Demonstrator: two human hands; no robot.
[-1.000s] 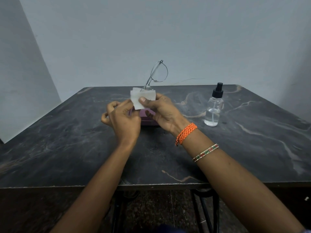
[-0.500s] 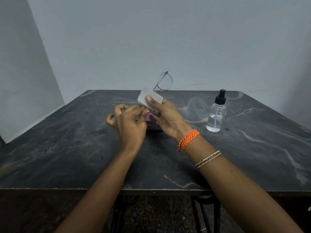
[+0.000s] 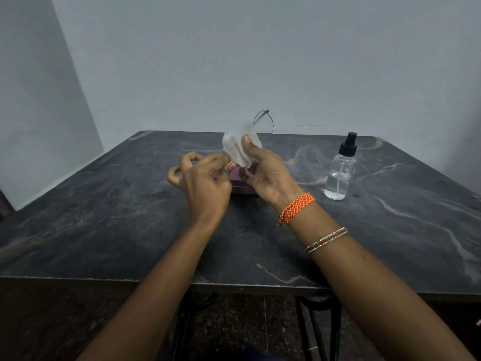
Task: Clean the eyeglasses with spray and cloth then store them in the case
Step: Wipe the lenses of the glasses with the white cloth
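Thin wire-rimmed eyeglasses point(image 3: 263, 124) are held up above the middle of the dark table. My right hand point(image 3: 265, 173) pinches a white cloth point(image 3: 238, 149) around one lens, thumb on top. The other lens sticks up behind the cloth, and a temple arm points right. My left hand point(image 3: 201, 182) grips the frame at the cloth's lower left edge with its fingertips. A purple case point(image 3: 243, 182) lies on the table under both hands, mostly hidden. A clear spray bottle point(image 3: 341, 171) with a black nozzle stands to the right.
The dark marble-patterned table point(image 3: 104, 217) stands against a plain grey wall. Its front edge is near me, with black metal legs below. An orange thread band and a beaded bangle sit on my right wrist.
The cloth has turned and slid over the lens between my right fingers. The glasses have tilted lower and to the right. My view has shifted slightly.
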